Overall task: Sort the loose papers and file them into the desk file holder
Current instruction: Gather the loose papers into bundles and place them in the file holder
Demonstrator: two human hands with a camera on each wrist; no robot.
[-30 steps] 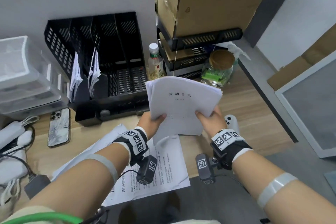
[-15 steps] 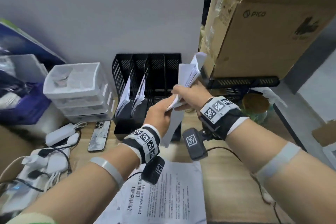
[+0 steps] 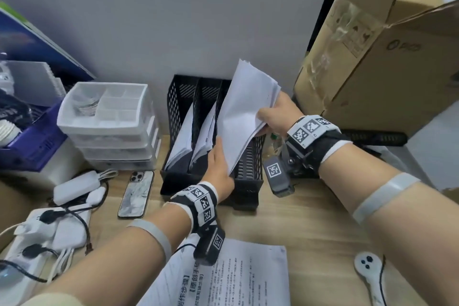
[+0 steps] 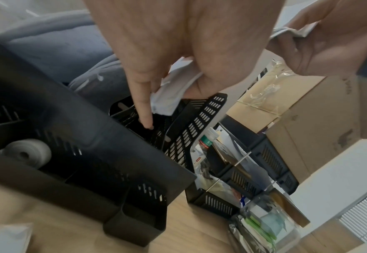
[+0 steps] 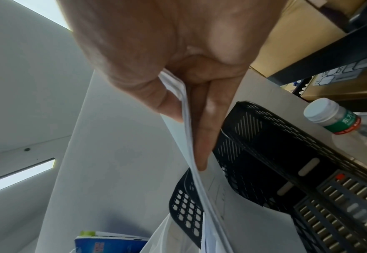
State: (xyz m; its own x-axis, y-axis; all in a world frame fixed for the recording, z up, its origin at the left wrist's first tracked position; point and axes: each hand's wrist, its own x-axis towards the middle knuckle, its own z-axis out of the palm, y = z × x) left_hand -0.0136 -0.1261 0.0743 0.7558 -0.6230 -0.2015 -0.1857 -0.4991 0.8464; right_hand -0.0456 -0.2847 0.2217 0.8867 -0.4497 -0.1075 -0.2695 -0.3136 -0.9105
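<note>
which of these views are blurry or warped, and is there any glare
Head view: wide-angle bending at the edges, the cardboard box leaning inward; printed sheet near the bottom smeared. Left wrist view: soft throughout, the left hand close and blurred above the file holder. Right wrist view: sharper on the paper stack; a bright ceiling light strip glares at left.

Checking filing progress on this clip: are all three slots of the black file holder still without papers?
No. In the head view the file holder has papers standing in its two left slots already.

Cardboard box (image 3: pixel 372 77) close right of file holder (image 3: pixel 248 169)
</note>
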